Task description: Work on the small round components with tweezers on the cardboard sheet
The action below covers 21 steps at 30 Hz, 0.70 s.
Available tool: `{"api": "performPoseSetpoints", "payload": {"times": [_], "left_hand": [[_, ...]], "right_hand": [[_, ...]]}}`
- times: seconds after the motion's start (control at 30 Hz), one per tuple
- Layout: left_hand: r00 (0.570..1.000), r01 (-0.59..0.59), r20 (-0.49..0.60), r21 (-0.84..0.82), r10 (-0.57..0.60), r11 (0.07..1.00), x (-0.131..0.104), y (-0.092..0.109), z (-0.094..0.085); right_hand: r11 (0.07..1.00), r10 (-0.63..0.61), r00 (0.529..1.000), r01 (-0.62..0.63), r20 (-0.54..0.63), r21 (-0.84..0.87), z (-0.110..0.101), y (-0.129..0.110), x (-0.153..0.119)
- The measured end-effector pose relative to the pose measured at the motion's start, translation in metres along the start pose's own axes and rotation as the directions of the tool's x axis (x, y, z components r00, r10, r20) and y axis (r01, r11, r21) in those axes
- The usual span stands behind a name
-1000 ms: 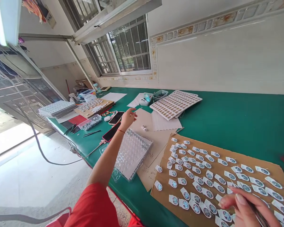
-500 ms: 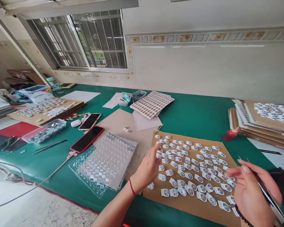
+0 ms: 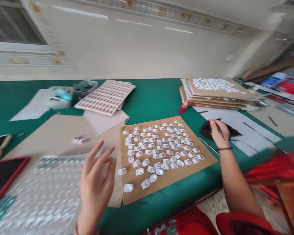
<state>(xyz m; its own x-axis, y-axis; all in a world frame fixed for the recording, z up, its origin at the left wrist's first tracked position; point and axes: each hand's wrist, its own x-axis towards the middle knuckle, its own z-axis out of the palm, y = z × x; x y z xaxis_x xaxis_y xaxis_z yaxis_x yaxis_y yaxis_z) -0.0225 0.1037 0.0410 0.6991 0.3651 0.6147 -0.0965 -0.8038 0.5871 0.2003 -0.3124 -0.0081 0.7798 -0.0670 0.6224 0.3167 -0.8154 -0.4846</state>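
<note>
A brown cardboard sheet lies on the green table, covered with several small white tags carrying round silvery parts. My left hand hovers open, fingers spread, over the sheet's left edge and a clear blister tray. My right hand reaches to the right of the sheet and rests on a dark object on white paper. A thin dark tool shows between its fingers. Another thin tool lies by the sheet's right edge.
A stack of cardboard sheets with more tags stands at the back right, a small red bottle beside it. A white tray of brown pieces and small bins sit at the back. A red-cased phone lies far left.
The view has swung to the right. My left hand came back from the phones to the sheet's left edge. My right hand moved from over the tags out to the dark object on the right.
</note>
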Motion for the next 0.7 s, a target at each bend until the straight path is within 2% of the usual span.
{"api": "performPoseSetpoints", "payload": {"times": [0.1, 0.2, 0.3, 0.37, 0.47, 0.57, 0.7], "left_hand": [[0.999, -0.051, -0.017, 0.049, 0.052, 0.998, 0.004, -0.002, 0.003], [0.999, -0.049, 0.002, 0.06, 0.049, 0.997, 0.005, -0.001, 0.008], [0.998, -0.057, 0.036, 0.049, 0.056, 0.997, 0.006, 0.001, 0.014], [0.998, -0.046, 0.041, 0.051, 0.044, 0.998, 0.006, 0.002, 0.017], [1.0, 0.006, 0.006, 0.077, -0.006, 0.997, 0.005, 0.002, 0.017], [0.999, 0.041, -0.028, 0.08, -0.039, 0.996, 0.005, 0.001, 0.016], [0.999, 0.053, -0.012, 0.078, -0.052, 0.996, 0.005, 0.0, 0.018]], "right_hand": [[0.974, 0.023, 0.999, -0.014, 0.037, -0.225, -0.005, 0.041, 0.011], [0.943, -0.003, 0.981, 0.067, 0.195, -0.325, -0.018, 0.065, 0.022], [0.921, -0.031, 0.934, 0.164, 0.355, -0.352, -0.035, 0.072, 0.031], [0.906, -0.051, 0.926, 0.2, 0.374, -0.372, -0.044, 0.066, 0.028], [0.893, -0.087, 0.944, 0.215, 0.318, -0.395, -0.048, 0.045, 0.002], [0.894, -0.076, 0.954, 0.194, 0.291, -0.403, -0.043, 0.028, -0.043], [0.885, 0.032, 0.969, 0.087, 0.246, -0.458, -0.04, 0.032, -0.089]]}}
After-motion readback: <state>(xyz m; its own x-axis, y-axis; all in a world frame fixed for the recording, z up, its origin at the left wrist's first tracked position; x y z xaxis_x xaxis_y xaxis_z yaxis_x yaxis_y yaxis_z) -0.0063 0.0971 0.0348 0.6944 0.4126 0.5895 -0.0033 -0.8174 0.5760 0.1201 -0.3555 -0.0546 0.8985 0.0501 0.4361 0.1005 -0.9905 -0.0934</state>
